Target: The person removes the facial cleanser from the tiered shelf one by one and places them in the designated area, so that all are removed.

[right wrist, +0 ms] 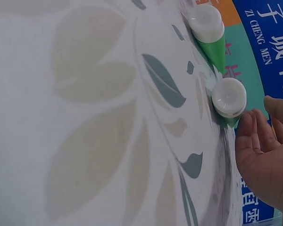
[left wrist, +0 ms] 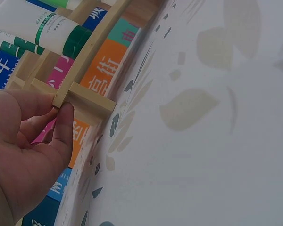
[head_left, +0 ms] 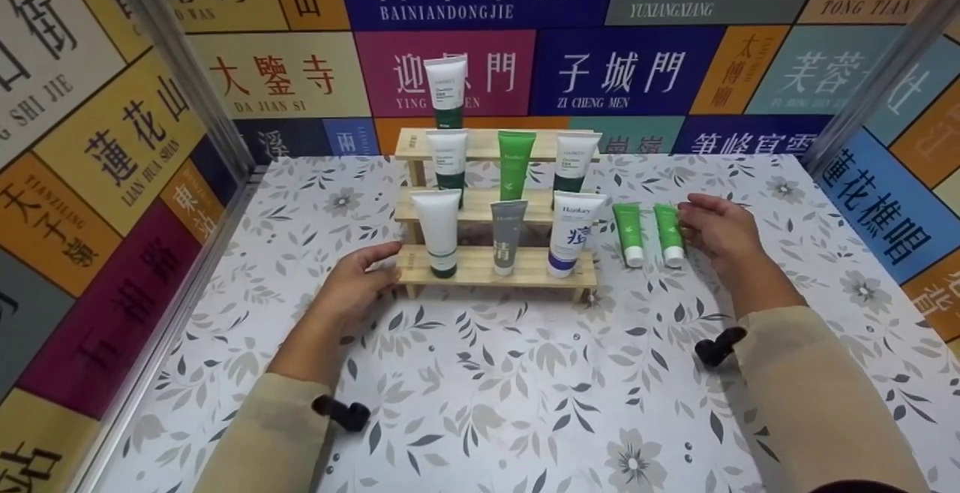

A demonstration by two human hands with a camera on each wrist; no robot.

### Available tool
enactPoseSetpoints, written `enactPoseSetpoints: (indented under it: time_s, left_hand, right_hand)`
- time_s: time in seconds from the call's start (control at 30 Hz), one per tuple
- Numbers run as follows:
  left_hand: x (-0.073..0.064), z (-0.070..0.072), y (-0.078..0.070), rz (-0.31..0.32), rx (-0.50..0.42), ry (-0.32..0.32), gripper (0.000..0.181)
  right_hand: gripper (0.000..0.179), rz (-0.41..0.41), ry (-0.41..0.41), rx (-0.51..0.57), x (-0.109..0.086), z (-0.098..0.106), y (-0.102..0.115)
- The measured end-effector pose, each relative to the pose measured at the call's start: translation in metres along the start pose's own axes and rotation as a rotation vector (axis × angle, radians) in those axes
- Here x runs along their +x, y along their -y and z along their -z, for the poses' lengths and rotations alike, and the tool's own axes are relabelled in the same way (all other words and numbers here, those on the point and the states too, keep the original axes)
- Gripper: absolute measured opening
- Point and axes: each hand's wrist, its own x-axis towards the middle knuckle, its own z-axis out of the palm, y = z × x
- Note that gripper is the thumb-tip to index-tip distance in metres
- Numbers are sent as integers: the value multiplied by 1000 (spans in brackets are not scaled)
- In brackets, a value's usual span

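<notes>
Hands (head_left: 352, 287) at rack (head_left: 474, 272), green tube (head_left: 668, 235) (lying)

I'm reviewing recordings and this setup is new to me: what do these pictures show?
No robot here: a person's bare left hand and right hand. The wide picture is from the head, the others from each wrist. On the leaf-patterned white tabletop stands a three-step pale wooden rack with seven white, green or grey squeeze tubes. The left hand pinches the rack's lowest step. Two green plastic tubes with white caps lie beside the rack; the right hand is near the outer one, apparently holding nothing.
</notes>
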Motion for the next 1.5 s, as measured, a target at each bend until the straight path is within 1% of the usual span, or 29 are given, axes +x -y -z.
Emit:
enactPoseSetpoints:
  time_s: [0.17, 0.27, 0.43, 0.57, 0.67, 0.77, 0.87, 1.03, 1.13, 1.27, 1.5]
  left_hand:
    - [0, -1, 1, -20, -11, -5, 49]
    - [-1, -1, 0, -8, -13, -2, 49]
    - [0, 1, -1, 1, 6, 1, 48]
    - [-1, 2, -2, 1, 17, 3, 48]
    - [-1, 2, -4, 5, 24, 2, 48]
    - [-1, 2, -4, 8, 36, 0, 47]
    - [-1, 2, -5, 10, 43, -1, 47]
    - [0, 0, -4, 9, 37, -6, 47]
    - [1, -1, -3, 3, 27, -4, 48]
    - [1, -2, -2, 2, 11, -4, 47]
    - [-2, -1, -3, 34, -46, 10, 47]
  right_hand:
    - [42, -8, 1, -70, -3, -5, 6]
    - [40, -4, -1, -75, -3, -8, 9]
    - [43, 31, 7, -102, -1, -12, 14]
    - [46, 76, 48, -95, -5, -17, 22]
    - [43, 111, 78, -83, -10, -20, 30]
    - [40, 151, 90, -87, -17, -25, 38]
    - [40, 210, 98, -100, -25, -34, 47]
    - [42, 296, 119, -78, -40, -50, 61]
    - [47, 324, 131, -68, -50, -59, 68]
    - [51, 362, 170, -42, -61, -71, 75]
    - [41, 425, 225, -24, -78, -93, 96]
